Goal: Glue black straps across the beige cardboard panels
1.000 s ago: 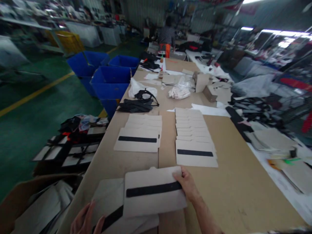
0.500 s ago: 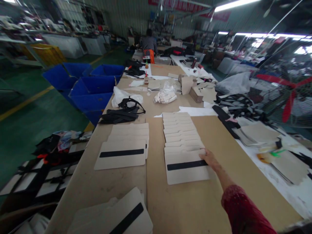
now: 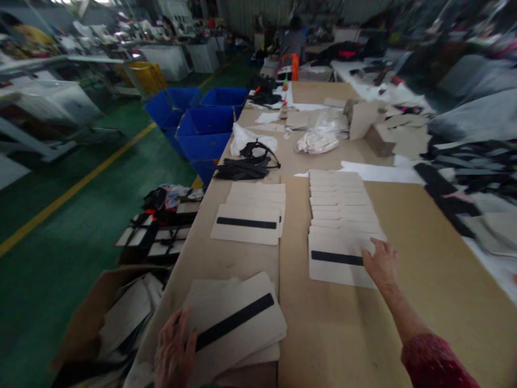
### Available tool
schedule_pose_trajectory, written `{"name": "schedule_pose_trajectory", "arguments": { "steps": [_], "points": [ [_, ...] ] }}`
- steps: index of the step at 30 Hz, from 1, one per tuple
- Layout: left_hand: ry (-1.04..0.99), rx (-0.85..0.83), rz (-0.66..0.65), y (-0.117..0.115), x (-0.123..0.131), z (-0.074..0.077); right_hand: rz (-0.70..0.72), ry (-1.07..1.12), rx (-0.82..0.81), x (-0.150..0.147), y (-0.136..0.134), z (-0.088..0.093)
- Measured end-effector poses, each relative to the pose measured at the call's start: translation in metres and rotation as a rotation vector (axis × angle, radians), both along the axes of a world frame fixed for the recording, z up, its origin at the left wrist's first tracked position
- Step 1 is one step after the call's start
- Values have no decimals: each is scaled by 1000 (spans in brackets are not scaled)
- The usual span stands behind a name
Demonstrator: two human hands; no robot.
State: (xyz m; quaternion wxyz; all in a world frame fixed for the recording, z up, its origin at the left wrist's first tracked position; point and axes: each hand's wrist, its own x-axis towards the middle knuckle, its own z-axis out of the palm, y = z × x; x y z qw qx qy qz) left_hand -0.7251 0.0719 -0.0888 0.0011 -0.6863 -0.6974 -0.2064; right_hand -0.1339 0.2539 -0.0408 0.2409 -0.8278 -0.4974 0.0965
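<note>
My right hand (image 3: 382,263) lies flat, fingers spread, on the right end of the front beige card with a black strip (image 3: 338,264). That card tops a fanned row of like cards (image 3: 341,205) running away from me. My left hand (image 3: 174,349) rests open on the left end of a near stack of beige cards (image 3: 238,323), whose top card carries a slanted black strip. A second, shorter row of cards (image 3: 248,218) lies to the left on the brown table (image 3: 363,334).
A heap of black straps (image 3: 246,167), a white bag (image 3: 250,141) and a clear plastic bag (image 3: 319,137) lie farther up the table. Blue bins (image 3: 202,134) stand left of it. A cardboard box (image 3: 105,323) of cards sits on the floor. A person stands at the far end.
My right hand carried a striped card from the near stack onto the front of the right row and now rests flat on it. My left hand is back in view on the near stack.
</note>
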Motion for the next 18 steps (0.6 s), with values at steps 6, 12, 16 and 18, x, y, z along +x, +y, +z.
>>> {"name": "schedule_pose_trajectory", "arguments": {
  "steps": [6, 12, 16, 18],
  "points": [
    [38, -82, 53, 0, 8, 12, 633, 457, -123, -192, -82, -19],
    [4, -75, 45, -2, 8, 11, 565, 342, 13, -277, -82, -33],
    [-11, -75, 58, -2, 8, 10, 589, 288, 21, -281, -57, -30],
    [-20, -79, 66, -2, 9, 11, 600, 286, 28, -281, -56, -25]
  ]
}}
